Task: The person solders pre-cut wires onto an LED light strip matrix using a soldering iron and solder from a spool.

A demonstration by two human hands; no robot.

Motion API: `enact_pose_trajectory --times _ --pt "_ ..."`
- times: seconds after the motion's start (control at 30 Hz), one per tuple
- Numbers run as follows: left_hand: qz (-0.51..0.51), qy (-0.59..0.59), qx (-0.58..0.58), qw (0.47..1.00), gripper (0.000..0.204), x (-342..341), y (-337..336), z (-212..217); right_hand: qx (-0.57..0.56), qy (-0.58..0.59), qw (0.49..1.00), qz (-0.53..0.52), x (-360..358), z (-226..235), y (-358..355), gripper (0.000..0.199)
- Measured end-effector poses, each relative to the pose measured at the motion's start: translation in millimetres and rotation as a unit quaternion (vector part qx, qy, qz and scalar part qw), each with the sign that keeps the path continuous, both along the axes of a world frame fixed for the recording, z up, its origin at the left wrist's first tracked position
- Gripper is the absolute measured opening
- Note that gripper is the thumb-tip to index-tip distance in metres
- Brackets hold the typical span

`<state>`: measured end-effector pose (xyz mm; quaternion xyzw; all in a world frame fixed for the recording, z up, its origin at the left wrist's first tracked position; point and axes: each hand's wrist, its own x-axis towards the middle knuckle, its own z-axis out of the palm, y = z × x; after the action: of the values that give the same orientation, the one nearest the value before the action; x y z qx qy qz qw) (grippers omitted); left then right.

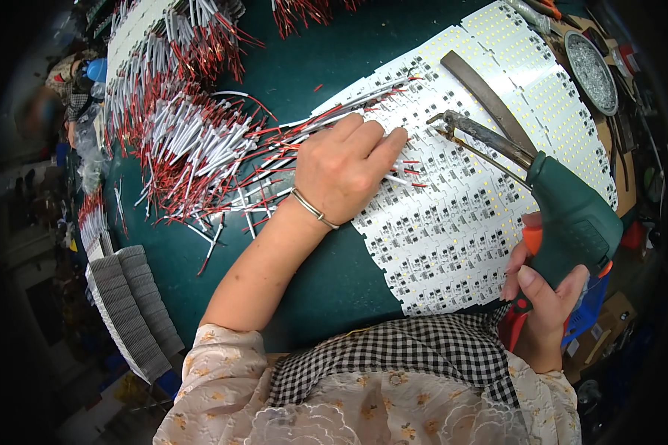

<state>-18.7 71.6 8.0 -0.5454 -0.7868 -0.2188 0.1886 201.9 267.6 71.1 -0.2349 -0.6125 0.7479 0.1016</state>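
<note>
Hands: left hand [346, 172] pressing wires [326, 122] flat, right hand [545, 297] clamped on one soldering gun [568, 219].

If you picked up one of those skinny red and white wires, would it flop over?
Probably a bit. The red and white wires are thin and short, so one likely bends easily yet feels very light. They lie tangled in heaps, so lifting one under the left hand may drag neighbours along.

Matt green plastic soldering gun [571, 215], dull, perhaps scorched metal tip [453, 126], glossy white boards [460, 215]
</note>
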Motion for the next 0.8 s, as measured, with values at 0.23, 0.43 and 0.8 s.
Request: enact_pose_trajectory --times 0.23,0.43,0.8 --pt "0.019 -0.034 0.019 0.999 0.042 0.7 -0.3 0.1 -0.006 -0.016 1.0 -0.01 -1.0 1.7 2.8 0.059" --pt "0.043 -0.068 0.026 0.996 0.033 -0.2 0.9 0.3 -0.016 -0.006 1.0 -0.014 -1.5 0.8 2.7 0.057" --pt "0.051 -0.108 0.092 0.989 0.027 -0.1 6.0 -6.7 0.008 -0.022 1.0 0.02 -2.0 -5.8 -4.6 0.052"
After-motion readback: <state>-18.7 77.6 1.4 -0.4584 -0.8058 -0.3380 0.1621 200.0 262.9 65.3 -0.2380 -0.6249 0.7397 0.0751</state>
